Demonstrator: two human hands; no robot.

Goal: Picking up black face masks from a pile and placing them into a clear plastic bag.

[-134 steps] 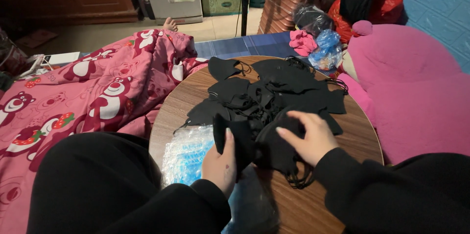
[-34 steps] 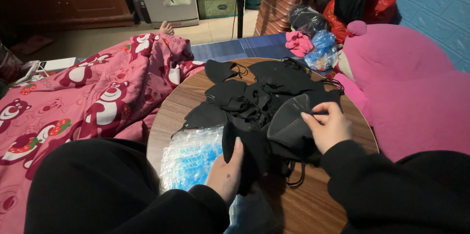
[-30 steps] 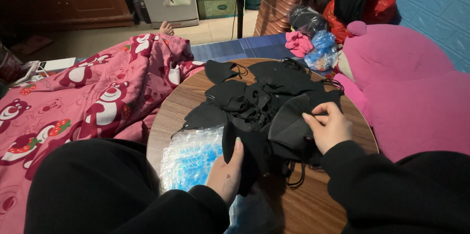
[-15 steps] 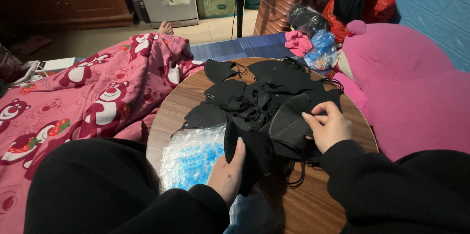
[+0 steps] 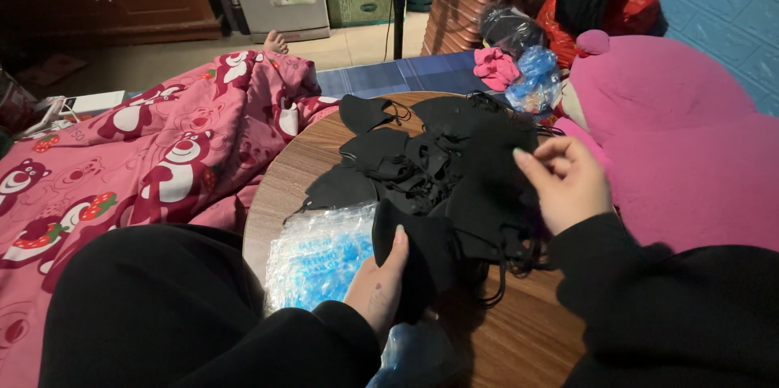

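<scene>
Hands sorting black fabric masks point(image 5: 454, 169) on round wooden table point(image 5: 527, 339): my left hand point(image 5: 381, 286) grasps stack at 6 o'clock; my right hand point(image 5: 568, 181) pinches one at 3 — I'd peel slowly, straps snag.

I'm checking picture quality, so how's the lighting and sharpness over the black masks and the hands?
Head view: dim, warm light; the pile of black masks merges into one dark mass with little detail; left hand and right hand are lit and fairly sharp; the clear plastic pack shows bright glints; upper left corner falls into shadow.
</scene>
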